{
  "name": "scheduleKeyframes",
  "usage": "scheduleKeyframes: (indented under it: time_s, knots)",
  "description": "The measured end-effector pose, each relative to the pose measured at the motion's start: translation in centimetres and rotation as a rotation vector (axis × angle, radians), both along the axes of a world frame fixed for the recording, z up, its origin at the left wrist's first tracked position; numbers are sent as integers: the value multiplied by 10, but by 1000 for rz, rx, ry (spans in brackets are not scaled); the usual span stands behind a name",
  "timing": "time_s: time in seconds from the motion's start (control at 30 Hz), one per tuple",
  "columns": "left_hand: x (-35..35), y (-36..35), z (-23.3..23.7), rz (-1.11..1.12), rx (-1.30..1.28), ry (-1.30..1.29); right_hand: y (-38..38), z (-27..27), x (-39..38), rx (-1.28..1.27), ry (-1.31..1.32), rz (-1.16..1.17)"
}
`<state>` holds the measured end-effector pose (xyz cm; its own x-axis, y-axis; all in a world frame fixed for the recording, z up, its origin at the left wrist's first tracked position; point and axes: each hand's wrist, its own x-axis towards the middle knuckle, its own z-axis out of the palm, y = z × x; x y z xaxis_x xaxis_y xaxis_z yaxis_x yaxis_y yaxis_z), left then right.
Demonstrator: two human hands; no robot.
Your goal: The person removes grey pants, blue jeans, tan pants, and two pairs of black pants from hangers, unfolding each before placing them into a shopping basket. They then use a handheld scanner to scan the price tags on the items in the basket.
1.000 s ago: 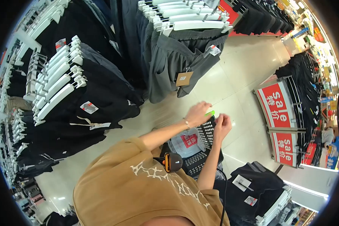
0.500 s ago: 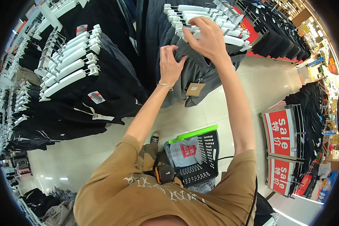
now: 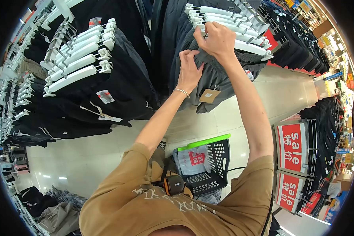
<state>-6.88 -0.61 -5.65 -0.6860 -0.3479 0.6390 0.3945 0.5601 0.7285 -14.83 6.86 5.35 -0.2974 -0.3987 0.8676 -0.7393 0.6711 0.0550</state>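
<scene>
Grey elastic-waist trousers [image 3: 224,80] hang at the front of a rack, a brown tag [image 3: 209,95] dangling from them. My left hand [image 3: 189,72] grips their waistband on the left side, thumb and fingers curled over the fabric. Just above it, my right hand [image 3: 217,41] is closed at the end of a white clip hanger [image 3: 251,48], fingers pinched by the waistband's upper edge. The fingers partly hide the clip there. More white hangers [image 3: 220,17] with dark trousers are lined up behind.
To the left, black trousers [image 3: 122,94] hang on another row of white hangers [image 3: 76,76]. A black basket [image 3: 217,157] with a green handle and a grey bag [image 3: 192,160] stands below me. Red sale signs [image 3: 291,145] front a rack at right.
My right hand has gone from spread fingers to a pinch at the hanger's left end. My left hand stays on the waistband. The whole view has shifted slightly.
</scene>
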Motion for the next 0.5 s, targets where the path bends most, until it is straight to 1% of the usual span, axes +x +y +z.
scheduleKeyframes:
  time_s: [0.07,0.1,0.17,0.3,0.37,0.5]
  knots:
    - [-1,-5,-4,-19,-34,44,-2,2,1,-3,-16,-75]
    - [0,-7,-6,-18,-33,39,-2,2,1,-2,-21,-73]
    - [1,-14,-10,-34,-59,144,-4,4,0,-3,-38,-97]
    - [2,-23,-4,-48,-79,221,-7,8,3,-39,-115,-85]
    - [5,-26,-1,7,-180,291,-9,10,4,-49,-128,-81]
    - [9,-28,0,-66,-108,254,-4,9,-2,-33,-144,-11]
